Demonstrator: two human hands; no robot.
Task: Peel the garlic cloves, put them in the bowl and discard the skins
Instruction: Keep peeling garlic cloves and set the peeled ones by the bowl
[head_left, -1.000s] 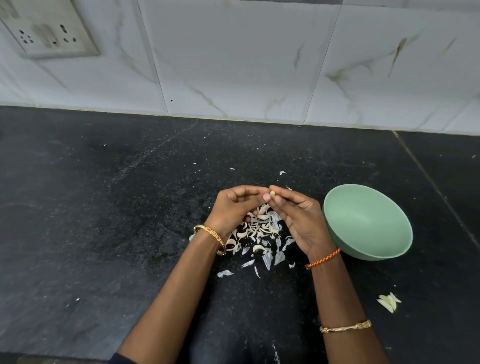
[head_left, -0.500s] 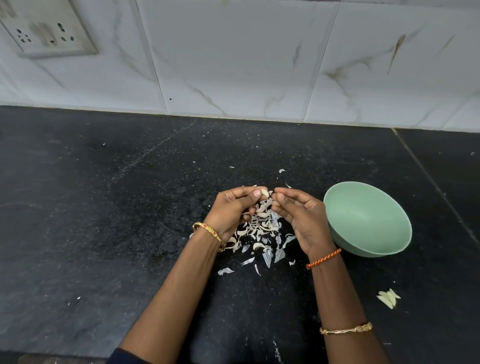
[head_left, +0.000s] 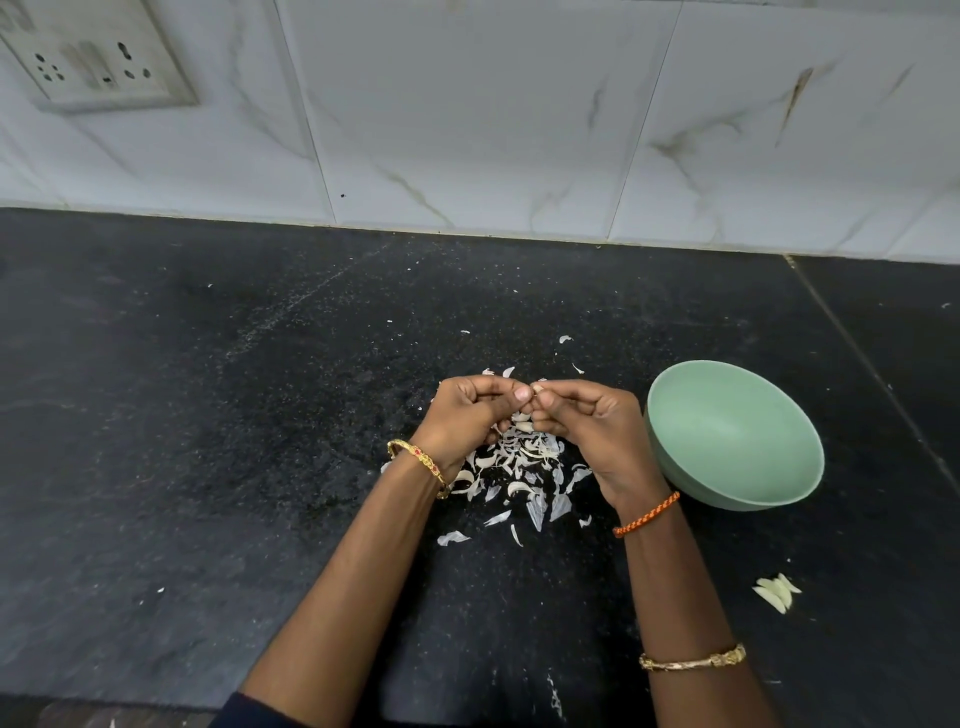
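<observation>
My left hand (head_left: 470, 415) and my right hand (head_left: 592, 423) meet fingertip to fingertip above the black counter. Together they pinch one small pale garlic clove (head_left: 536, 388), of which only a sliver shows between the thumbs. Below the hands lies a heap of white garlic skins and cloves (head_left: 519, 467). A pale green bowl (head_left: 737, 441) stands just right of my right hand, tilted toward me; its visible inside looks bare.
A few peeled garlic pieces (head_left: 776, 592) lie on the counter at the right, in front of the bowl. Stray skin flakes (head_left: 565, 339) dot the black counter (head_left: 208, 441) behind the hands. A marble-tiled wall with a switch socket (head_left: 98, 57) rises at the back.
The hands had parted slightly half a second ago, the left holding the clove; now the fingertips are together again on it. The camera has tilted a little.
</observation>
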